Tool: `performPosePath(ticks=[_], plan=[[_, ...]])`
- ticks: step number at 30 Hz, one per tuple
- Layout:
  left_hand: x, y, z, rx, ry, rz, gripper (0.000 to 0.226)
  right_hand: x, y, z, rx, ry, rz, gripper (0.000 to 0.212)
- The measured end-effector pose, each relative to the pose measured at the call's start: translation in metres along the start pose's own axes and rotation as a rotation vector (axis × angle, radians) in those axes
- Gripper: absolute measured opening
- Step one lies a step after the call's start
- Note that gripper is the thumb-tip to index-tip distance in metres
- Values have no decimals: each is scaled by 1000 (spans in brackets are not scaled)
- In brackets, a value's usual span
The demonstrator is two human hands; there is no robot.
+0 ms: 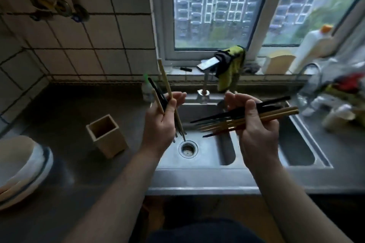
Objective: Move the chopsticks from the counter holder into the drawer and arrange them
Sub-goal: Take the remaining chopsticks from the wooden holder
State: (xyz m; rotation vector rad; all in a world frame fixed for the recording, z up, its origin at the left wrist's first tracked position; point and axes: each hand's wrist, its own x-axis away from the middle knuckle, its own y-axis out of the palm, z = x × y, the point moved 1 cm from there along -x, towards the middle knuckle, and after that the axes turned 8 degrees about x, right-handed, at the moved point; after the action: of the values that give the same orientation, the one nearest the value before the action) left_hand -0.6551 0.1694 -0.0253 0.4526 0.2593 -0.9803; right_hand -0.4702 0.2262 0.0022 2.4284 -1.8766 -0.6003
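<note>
The double-basin stainless steel sink [207, 165] is the landmark. Both hands hover over its left basin, probably so anything dropped lands in the basin rather than on the floor.

The grey stone counter [65, 108] runs left of the sink. On it, just beside the sink's left edge, stands the square pale wooden holder [107, 136], upright, nothing visible inside, so the emptying step looks done. No drawer is in view; the transfer seems not yet started.

Right hand [256, 134], above the divider between the basins, is closed around a larger bundle of mixed black, bamboo-coloured and reddish chopsticks [246, 117]. They lie roughly level, tips fanned toward the left basin and butt ends pointing right. Thumb is on top, clamping them, likely to keep the set together for carrying.

Left hand [160, 124], above the sink's left edge, is loosely curled, fingers half open, holding a smaller bunch of black and light wooden chopsticks [167, 102]. These stand near upright, tips down toward the round metal drain [188, 149]. The split across two hands suggests sorting by kind or aligning ends before stowing.
</note>
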Motion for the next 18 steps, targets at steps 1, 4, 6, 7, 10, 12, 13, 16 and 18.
performPosePath(ticks=[1,4,6,7,10,12,13,16,18], plan=[[12,19,-3,-8,-20,-41,23,11,-22,-6,40,-11,38,27],[57,77,-11,14,-95,-154,23,50,-87,-23,155,-41,156,28],[92,113,-16,28,-127,-249,22,79,-129,-33,162,-29,244,27],[109,130,-18,32,-144,-296,22,95,-149,-38,162,-20,289,27],[161,181,-25,44,-207,-417,22,144,-208,-56,223,-16,409,27],[196,215,-28,46,-237,-500,22,176,-245,-70,280,-35,478,27],[212,231,-28,51,-253,-546,22,191,-262,-77,307,-41,509,27],[257,281,-27,6,-246,-681,22,232,-312,-93,369,-58,609,27],[285,314,-25,-8,-246,-769,23,258,-343,-103,395,-62,687,27]])
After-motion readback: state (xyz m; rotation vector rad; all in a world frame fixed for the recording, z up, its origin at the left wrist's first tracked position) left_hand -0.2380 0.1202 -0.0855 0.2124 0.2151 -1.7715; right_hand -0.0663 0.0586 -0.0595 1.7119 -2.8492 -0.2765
